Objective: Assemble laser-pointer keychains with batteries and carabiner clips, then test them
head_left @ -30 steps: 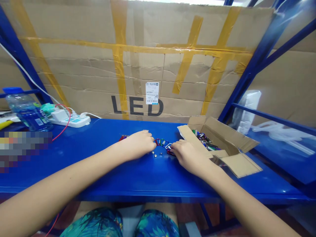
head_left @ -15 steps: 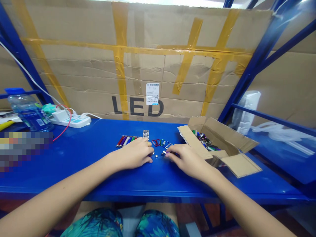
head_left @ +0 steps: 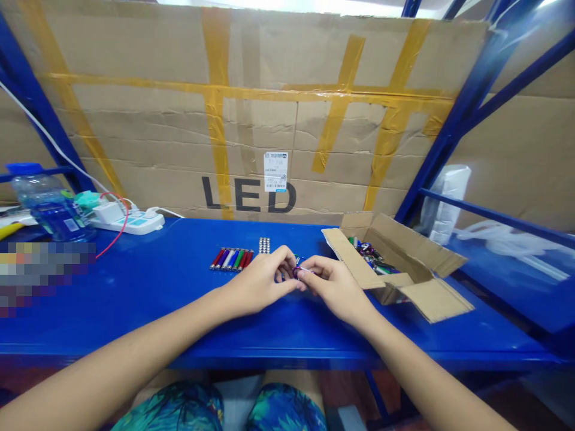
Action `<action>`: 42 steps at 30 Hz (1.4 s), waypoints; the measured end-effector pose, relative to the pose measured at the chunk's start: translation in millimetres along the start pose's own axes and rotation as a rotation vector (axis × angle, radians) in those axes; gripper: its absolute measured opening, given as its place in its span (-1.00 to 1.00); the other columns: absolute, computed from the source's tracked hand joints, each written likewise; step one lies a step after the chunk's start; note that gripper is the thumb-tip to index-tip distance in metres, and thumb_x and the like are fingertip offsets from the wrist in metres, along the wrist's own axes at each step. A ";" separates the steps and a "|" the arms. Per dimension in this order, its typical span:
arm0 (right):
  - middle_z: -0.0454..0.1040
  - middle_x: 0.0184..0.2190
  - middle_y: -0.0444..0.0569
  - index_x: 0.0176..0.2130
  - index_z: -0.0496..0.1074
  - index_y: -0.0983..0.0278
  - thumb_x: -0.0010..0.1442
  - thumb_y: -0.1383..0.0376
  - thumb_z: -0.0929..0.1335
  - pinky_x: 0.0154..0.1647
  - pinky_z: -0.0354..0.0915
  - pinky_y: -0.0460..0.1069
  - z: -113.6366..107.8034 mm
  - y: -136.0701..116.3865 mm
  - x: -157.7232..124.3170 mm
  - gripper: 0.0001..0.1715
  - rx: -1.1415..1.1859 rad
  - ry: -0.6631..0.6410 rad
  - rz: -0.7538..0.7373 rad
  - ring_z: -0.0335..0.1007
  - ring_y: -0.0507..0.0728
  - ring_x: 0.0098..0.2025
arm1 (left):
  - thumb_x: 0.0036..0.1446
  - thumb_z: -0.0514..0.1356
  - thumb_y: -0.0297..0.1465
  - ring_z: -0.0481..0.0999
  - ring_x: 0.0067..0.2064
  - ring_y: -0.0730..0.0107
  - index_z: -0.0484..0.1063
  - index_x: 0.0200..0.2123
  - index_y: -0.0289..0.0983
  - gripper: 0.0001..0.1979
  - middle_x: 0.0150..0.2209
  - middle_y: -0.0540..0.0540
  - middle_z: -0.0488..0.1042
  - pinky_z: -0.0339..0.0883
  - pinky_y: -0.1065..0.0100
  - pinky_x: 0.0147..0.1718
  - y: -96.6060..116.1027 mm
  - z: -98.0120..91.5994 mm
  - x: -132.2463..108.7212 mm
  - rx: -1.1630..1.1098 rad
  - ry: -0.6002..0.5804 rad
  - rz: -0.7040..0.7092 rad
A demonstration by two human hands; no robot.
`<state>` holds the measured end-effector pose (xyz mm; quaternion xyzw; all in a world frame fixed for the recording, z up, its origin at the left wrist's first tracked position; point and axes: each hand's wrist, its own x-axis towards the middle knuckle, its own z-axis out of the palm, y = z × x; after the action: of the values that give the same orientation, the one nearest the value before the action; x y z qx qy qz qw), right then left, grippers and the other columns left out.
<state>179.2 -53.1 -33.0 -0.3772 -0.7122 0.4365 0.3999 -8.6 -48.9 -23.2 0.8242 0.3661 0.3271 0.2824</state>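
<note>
My right hand [head_left: 335, 281] pinches a small purple carabiner [head_left: 296, 272] between thumb and fingertips. From the other side my left hand [head_left: 267, 278] closes its thumb and fingers on the same carabiner, so the two hands meet above the table. Much of the carabiner is hidden by the fingers. Behind my left hand, several slim metal tubes [head_left: 231, 259] in red, purple, silver, blue and green lie side by side. Near them, small round silver pieces [head_left: 264, 245] are set out in tidy rows. A bit of another carabiner [head_left: 297, 258] shows behind the fingertips.
An open cardboard box [head_left: 359, 263] with mixed metal parts [head_left: 372, 254] stands at the right. On the left are a plastic bottle [head_left: 54, 209] and a white power strip [head_left: 139, 221] with cables. A large taped carton [head_left: 179, 143] backs the blue table [head_left: 135, 269].
My left hand has risen from the table and moved right to meet my right hand. The purple carabiner is now between both hands; the row of carabiners is mostly covered.
</note>
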 end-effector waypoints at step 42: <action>0.48 -0.55 -0.09 -0.32 0.35 0.26 0.22 0.20 0.31 -0.57 0.24 -0.09 -26.7 -20.1 -7.4 -0.84 -0.172 0.083 0.015 0.41 0.05 -0.53 | 0.16 0.17 -0.39 0.50 -0.33 0.39 0.40 -0.30 -0.27 -0.93 -0.37 -0.02 0.53 0.34 0.38 -0.33 -13.6 -31.7 24.6 0.220 0.127 0.046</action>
<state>202.3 -57.8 -8.2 -0.4333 -0.7269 0.3607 0.3920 -25.2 -14.6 -4.7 0.8360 0.3979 0.3427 0.1590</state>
